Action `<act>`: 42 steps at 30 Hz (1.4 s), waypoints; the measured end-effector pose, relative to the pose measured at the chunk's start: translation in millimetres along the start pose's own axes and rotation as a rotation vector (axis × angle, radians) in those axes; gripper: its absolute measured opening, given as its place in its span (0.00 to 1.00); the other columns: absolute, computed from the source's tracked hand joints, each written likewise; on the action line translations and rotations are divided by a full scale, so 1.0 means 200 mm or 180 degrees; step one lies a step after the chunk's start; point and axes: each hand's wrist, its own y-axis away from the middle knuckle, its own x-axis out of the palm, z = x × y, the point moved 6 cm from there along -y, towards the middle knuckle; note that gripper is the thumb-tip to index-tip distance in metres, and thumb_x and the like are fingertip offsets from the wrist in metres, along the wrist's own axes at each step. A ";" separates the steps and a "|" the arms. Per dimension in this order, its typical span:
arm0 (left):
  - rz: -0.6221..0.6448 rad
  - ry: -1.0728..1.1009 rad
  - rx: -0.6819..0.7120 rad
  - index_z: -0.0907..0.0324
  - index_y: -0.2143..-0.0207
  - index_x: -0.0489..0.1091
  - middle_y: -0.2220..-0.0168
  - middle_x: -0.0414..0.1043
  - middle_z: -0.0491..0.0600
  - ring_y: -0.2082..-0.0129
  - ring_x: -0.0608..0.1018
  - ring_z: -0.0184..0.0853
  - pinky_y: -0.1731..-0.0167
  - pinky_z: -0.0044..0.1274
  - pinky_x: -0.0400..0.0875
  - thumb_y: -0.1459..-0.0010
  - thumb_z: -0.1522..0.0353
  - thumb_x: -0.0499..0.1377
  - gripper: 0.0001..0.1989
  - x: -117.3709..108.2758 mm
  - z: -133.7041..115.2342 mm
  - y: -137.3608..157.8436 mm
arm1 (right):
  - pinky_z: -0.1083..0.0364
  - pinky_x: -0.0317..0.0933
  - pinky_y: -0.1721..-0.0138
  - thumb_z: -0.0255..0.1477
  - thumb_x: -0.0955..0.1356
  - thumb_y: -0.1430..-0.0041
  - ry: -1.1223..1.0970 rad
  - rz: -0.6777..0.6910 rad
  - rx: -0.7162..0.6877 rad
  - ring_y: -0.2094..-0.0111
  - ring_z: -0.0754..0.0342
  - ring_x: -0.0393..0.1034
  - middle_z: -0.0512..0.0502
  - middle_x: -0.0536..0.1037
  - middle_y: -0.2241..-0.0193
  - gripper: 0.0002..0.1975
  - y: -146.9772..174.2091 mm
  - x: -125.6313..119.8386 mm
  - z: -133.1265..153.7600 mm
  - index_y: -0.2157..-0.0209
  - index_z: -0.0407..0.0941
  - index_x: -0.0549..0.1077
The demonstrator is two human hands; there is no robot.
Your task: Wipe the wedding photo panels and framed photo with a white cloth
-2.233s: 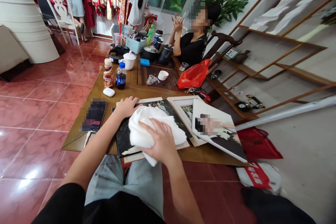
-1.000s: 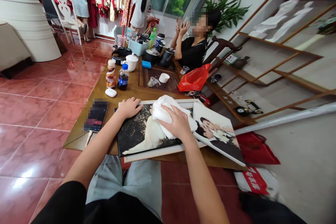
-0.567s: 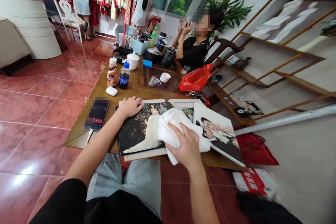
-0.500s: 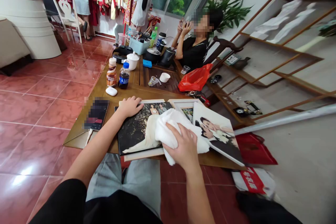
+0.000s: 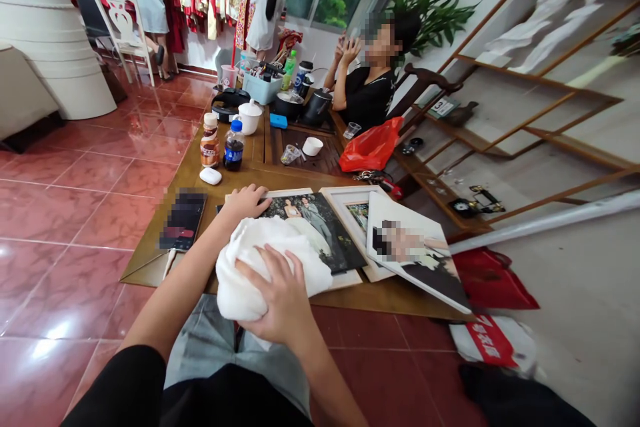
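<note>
My right hand (image 5: 280,293) is wrapped round a bunched white cloth (image 5: 235,260), pressing it on the lower left part of a photo panel (image 5: 320,230). The panel shows a couple against dark foliage, and the cloth hides much of it. My left hand (image 5: 249,202) lies flat with fingers stretched over the panel's upper left corner. Under the panel, part of a white frame (image 5: 345,280) sticks out. Just to the right, a second photo panel (image 5: 420,253) rests tilted across another pale frame (image 5: 333,197) at the table edge.
Left on the wooden table (image 5: 150,240) lie a phone (image 5: 184,220) with a cable and a white earbud case (image 5: 211,176). Two bottles (image 5: 233,145), a lidded white cup (image 5: 249,117) and a red plastic bag (image 5: 373,145) stand farther back. A person (image 5: 370,87) sits across.
My right hand has swept the cloth left and toward me across the panel, uncovering the couple on its right side. My left hand has stayed at the upper left corner.
</note>
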 end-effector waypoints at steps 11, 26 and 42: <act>0.0007 -0.0032 0.0091 0.54 0.40 0.66 0.43 0.71 0.54 0.44 0.74 0.47 0.43 0.39 0.65 0.29 0.55 0.46 0.23 -0.04 -0.02 0.03 | 0.40 0.52 0.41 0.44 0.69 0.42 0.0885 -0.0867 0.1093 0.42 0.38 0.66 0.37 0.73 0.45 0.29 0.12 -0.21 -0.55 0.40 0.52 0.71; -0.0069 -0.0025 0.0119 0.52 0.41 0.66 0.45 0.72 0.54 0.43 0.74 0.45 0.44 0.37 0.65 0.28 0.55 0.47 0.21 -0.02 -0.01 0.02 | 0.35 0.44 0.36 0.48 0.75 0.53 0.0198 -0.0094 0.0300 0.36 0.35 0.58 0.38 0.66 0.37 0.41 -0.08 -0.05 -0.12 0.37 0.58 0.67; 0.0009 0.0012 0.0109 0.55 0.40 0.66 0.43 0.71 0.55 0.42 0.74 0.47 0.42 0.40 0.65 0.29 0.55 0.46 0.23 -0.04 -0.03 0.03 | 0.40 0.54 0.43 0.43 0.69 0.41 0.0863 -0.0735 0.1205 0.42 0.38 0.66 0.40 0.73 0.43 0.28 0.00 -0.24 -0.69 0.40 0.53 0.71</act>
